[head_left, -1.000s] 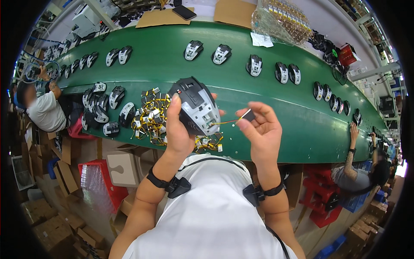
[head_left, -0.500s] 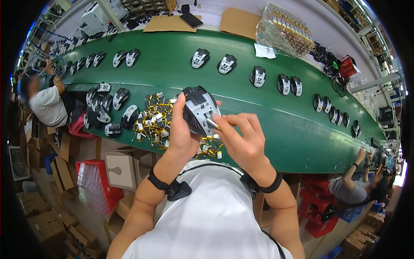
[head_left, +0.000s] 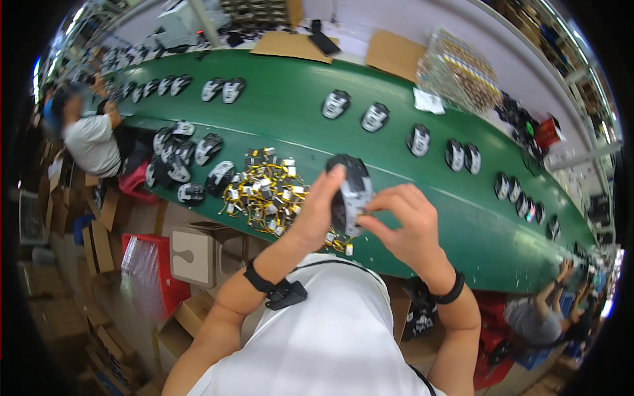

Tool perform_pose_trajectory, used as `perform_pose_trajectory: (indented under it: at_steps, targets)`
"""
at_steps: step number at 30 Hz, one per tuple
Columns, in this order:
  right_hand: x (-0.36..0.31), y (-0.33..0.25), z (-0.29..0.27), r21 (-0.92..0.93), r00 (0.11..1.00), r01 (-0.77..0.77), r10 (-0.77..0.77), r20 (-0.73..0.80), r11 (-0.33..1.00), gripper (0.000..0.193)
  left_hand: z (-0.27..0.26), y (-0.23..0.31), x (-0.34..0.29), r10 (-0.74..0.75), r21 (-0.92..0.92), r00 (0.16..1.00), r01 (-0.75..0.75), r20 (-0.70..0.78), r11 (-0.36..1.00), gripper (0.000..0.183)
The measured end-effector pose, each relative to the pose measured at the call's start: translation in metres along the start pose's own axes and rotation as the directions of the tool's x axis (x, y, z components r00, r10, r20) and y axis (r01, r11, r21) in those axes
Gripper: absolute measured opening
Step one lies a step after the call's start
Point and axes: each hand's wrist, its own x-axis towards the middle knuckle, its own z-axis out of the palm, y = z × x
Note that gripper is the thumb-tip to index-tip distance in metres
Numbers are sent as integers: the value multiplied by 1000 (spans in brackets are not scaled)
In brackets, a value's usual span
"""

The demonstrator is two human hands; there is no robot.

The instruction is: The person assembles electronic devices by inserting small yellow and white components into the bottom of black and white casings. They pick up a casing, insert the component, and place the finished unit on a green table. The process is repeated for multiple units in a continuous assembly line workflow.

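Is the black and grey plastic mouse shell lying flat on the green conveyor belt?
No, the left hand holds the black and grey plastic mouse shell above the green conveyor belt.

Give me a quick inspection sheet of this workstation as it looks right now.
Surface: green conveyor belt, curving across the view, with spaced mouse shells along it.
Job's things: black mouse shell, held up over the belt's near edge.
Clutter: pile of small yellow-wired parts; cluster of mouse shells left of it.
Grips: left hand grips the shell from the side; right hand has fingertips pinched at its underside.
Cables: thin yellow leads within the pile; black wrist straps on both wrists.
Surroundings: cardboard sheets beyond the belt; red bin and cartons below; other workers at left and lower right.
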Motion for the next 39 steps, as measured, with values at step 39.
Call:
perform_pose_trajectory:
  at_steps: [39]
  targets:
    - [-46,-15,58,-59,976,-15,1,-216,998,46,-2,-7,27,-94,-288,993,70,-70,955,51]
